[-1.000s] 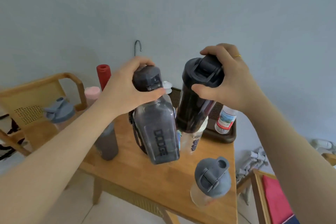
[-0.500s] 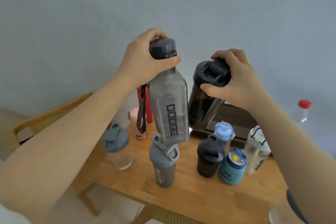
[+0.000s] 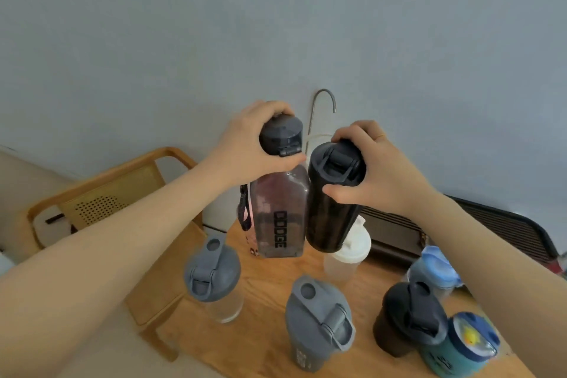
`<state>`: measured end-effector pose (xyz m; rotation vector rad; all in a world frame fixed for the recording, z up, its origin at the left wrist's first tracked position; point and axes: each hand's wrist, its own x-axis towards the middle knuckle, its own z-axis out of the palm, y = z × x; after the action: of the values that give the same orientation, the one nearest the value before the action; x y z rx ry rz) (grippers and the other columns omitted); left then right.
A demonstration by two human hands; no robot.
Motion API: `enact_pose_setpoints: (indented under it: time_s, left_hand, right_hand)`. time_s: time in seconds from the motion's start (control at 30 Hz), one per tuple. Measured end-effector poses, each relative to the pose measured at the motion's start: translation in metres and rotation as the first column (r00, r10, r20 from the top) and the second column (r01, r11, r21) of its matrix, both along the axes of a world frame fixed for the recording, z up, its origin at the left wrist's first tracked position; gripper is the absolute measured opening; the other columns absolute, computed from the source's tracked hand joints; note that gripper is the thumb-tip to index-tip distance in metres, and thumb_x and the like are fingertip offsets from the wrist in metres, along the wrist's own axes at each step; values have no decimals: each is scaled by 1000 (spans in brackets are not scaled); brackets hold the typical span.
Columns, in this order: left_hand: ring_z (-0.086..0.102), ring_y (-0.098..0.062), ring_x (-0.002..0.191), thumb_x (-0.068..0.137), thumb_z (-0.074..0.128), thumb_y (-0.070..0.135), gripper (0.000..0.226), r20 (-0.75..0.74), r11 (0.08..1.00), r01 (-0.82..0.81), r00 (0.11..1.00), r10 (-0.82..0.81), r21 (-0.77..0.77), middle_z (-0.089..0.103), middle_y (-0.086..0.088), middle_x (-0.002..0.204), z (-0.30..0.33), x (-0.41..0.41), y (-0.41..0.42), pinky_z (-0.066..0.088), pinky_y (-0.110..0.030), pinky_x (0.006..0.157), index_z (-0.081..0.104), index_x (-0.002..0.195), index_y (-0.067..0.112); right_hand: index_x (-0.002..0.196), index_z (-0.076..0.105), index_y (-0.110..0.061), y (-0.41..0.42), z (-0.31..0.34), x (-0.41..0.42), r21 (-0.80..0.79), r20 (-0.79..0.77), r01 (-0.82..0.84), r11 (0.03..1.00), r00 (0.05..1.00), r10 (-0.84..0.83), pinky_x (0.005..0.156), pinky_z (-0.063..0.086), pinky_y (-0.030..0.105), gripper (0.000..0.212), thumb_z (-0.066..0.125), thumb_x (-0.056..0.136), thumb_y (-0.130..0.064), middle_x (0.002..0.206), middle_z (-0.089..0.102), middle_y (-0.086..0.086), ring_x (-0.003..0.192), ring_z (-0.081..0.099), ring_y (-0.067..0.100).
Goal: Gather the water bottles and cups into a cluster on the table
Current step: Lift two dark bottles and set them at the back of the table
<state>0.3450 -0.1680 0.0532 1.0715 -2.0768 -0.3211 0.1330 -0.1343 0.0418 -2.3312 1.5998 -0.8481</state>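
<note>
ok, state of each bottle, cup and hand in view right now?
left hand: gripping the cap of the square DODGE bottle, held up
right hand: gripping the lid of the black bottle, held up
clear shaker: upright on table, grey lid shut
grey shaker: upright, lid shut
black cup: upright, lid shut
teal cup: upright
white-lidded cup: upright, partly hidden

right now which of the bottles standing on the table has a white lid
The clear shaker cup at the back, right under the black bottle held by the right hand. The other standing lids are grey, black or blue.
</note>
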Motion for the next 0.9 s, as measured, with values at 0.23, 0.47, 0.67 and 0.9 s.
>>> enact_pose_setpoints:
  time_s: [0.23, 0.47, 0.67, 0.9]
  left_hand:
    - [47, -6, 94, 65, 80, 23, 55, 53, 976, 132, 988, -143, 173, 50, 3, 106, -56, 19, -31, 37, -2, 78, 50, 110, 14]
    - [46, -9, 96, 63, 80, 35, 60, 242, 907, 269, 903, -355, 324, 44, 7, 107, -95, 37, -58, 40, -12, 79, 44, 110, 22]
    - [52, -15, 89, 70, 70, 46, 62, 520, 882, 381, 712, -472, 279, 37, 11, 108, -106, 55, -76, 51, -29, 73, 39, 118, 23]
    - [43, -8, 116, 68, 65, 60, 78, 491, 750, 462, 569, -660, 473, 36, 12, 134, -102, 63, -91, 43, -27, 94, 31, 133, 32]
  right_hand:
    - [116, 42, -27, -18, -50, 21, 132, -138, 5, 991, 990, 13, 79, 53, 41, 72, 72, 56, -52, 121, 36, -3, 92, 56, 23]
    - [116, 39, -27, -17, -92, 45, 236, -230, 71, 969, 973, -15, 73, 53, 35, 73, 69, 57, -57, 123, 33, -4, 85, 57, 19]
    - [119, 39, -16, -27, -119, 59, 371, -325, 36, 928, 941, 94, 78, 42, 23, 71, 75, 65, -46, 127, 32, 1, 88, 50, 17]
    - [122, 33, -22, -24, -126, 70, 492, -382, 68, 868, 913, 145, 84, 38, 20, 74, 75, 67, -44, 139, 22, 0, 105, 49, 21]
